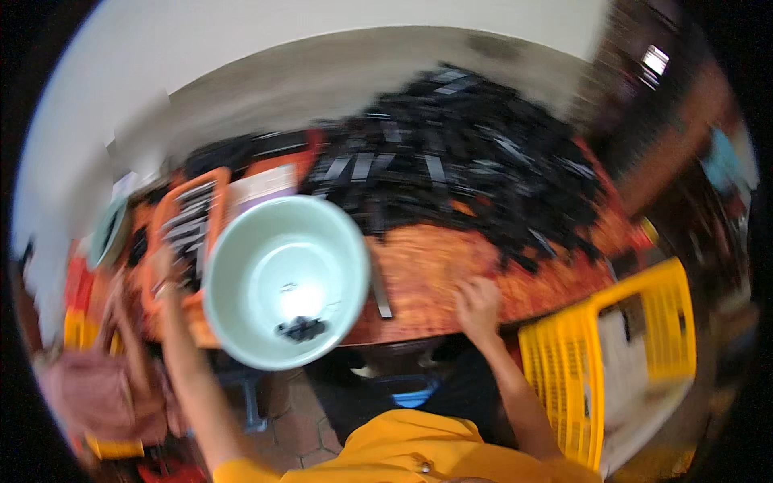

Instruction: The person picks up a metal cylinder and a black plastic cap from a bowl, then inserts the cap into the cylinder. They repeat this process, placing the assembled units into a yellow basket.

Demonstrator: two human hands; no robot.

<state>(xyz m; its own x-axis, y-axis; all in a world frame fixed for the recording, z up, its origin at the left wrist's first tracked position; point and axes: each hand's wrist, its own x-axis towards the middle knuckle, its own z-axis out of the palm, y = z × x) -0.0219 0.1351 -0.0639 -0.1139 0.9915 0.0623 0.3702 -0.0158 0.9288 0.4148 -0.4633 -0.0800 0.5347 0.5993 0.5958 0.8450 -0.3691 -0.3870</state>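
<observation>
My left hand [165, 270] reaches to an orange tray [223, 193] at the left, which holds several dark and silvery strips. Motion smears its fingers, so its grip is unclear. My right hand [481, 304] rests at the table's front edge, fingers loosely bent and apart, with nothing visible in it. Between my hands a pale green basin [250, 249] stands at the table's near edge, holding a small clump of black pieces [301, 328] near its front. Just right of it lies one narrow strip [380, 291]. A large heap of black strips [475, 161] spreads across the far side.
The table [423, 270] has a red-orange patterned top. A yellow plastic crate [564, 386] stands at the right, below the table edge. Another person in a pinkish top [113, 394] sits at the left, near a second green basin [109, 233]. A wall runs behind the heap.
</observation>
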